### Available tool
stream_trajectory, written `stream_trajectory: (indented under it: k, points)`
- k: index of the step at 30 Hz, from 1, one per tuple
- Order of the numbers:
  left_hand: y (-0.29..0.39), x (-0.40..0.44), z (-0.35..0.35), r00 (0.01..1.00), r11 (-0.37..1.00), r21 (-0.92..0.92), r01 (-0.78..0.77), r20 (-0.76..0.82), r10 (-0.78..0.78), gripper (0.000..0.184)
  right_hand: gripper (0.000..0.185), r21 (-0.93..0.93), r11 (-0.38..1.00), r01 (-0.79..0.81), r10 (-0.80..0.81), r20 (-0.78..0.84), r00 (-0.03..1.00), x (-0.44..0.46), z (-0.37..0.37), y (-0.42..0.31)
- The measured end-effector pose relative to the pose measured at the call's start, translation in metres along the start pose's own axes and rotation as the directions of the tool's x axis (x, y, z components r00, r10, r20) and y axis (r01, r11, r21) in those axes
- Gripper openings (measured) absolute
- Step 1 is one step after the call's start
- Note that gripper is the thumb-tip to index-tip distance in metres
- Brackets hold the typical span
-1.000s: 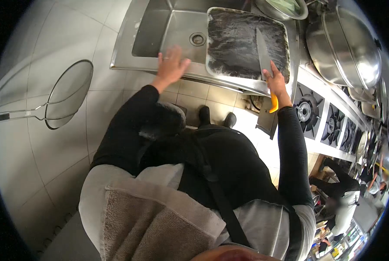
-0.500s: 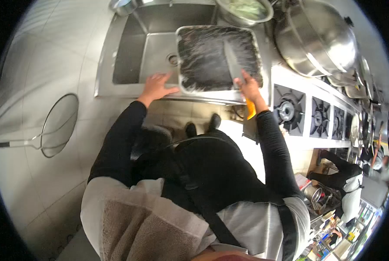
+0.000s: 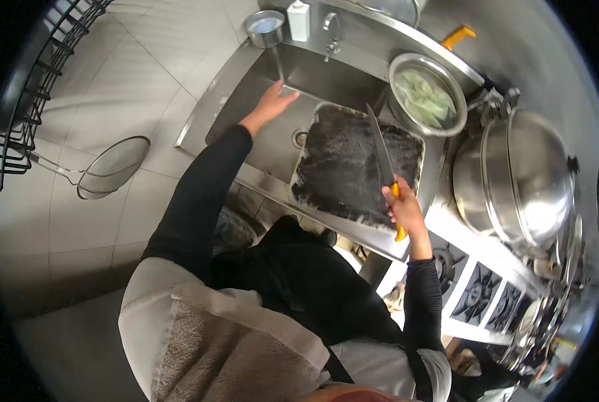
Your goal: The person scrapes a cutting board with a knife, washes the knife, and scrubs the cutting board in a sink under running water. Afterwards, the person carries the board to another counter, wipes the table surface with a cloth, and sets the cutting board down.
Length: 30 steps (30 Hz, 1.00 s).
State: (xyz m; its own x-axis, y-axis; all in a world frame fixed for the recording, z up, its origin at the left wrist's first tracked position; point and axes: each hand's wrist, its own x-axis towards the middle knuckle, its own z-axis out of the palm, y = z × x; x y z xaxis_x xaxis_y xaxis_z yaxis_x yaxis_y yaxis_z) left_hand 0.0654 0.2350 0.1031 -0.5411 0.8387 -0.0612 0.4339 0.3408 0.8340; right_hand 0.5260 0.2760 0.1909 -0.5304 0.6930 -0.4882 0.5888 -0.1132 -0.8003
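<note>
- Our right hand [image 3: 408,210] wraps the knife [image 3: 382,149] by its handle [image 3: 400,232]: likely light, stiff, best held there!
- Beyond our grip, the blade [image 3: 376,127] crosses the board [image 3: 336,164].
- Leftward, our left hand [image 3: 270,107] spreads, seemingly empty, over the sink [image 3: 267,149].

commercial kitchen | steel sink [image 3: 266,151] | gas burners [image 3: 479,293] | large metal pot [image 3: 507,177]

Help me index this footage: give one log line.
left hand: open, over sink | right hand: gripping orange-handled knife above dark board | metal bowl: nearby
</note>
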Motion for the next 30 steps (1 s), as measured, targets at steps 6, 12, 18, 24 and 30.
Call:
stream_trajectory:
  k: [6,12,18,24,30]
  points:
    - [0.045,0.144,0.027,0.982,0.980,-0.155,-0.127,-0.156,0.103,0.050,0.044,-0.628,0.724,0.287,-0.441,-0.100,0.892,0.053,-0.014,-0.044]
    - [0.065,0.251,0.058,0.991,0.981,0.172,-0.089,0.113,0.070,0.046,0.045,-0.948,0.314,-0.048,-0.153,-0.100,0.983,0.086,-0.003,-0.147]
    - [0.074,0.259,0.089,0.852,0.758,-0.480,0.442,0.489,-0.187,0.053,0.027,-0.974,0.224,0.037,-0.198,-0.008,0.980,0.167,0.016,-0.189]
    - [0.076,0.224,0.054,0.936,0.768,-0.575,0.283,0.339,-0.090,0.027,0.025,-0.963,0.199,0.184,-0.335,0.110,0.936,0.296,0.061,-0.204]
    - [0.029,0.205,-0.040,0.966,0.983,-0.035,-0.179,-0.196,0.169,0.053,0.022,-0.942,0.054,0.332,-0.414,0.282,0.866,0.371,0.106,-0.241]
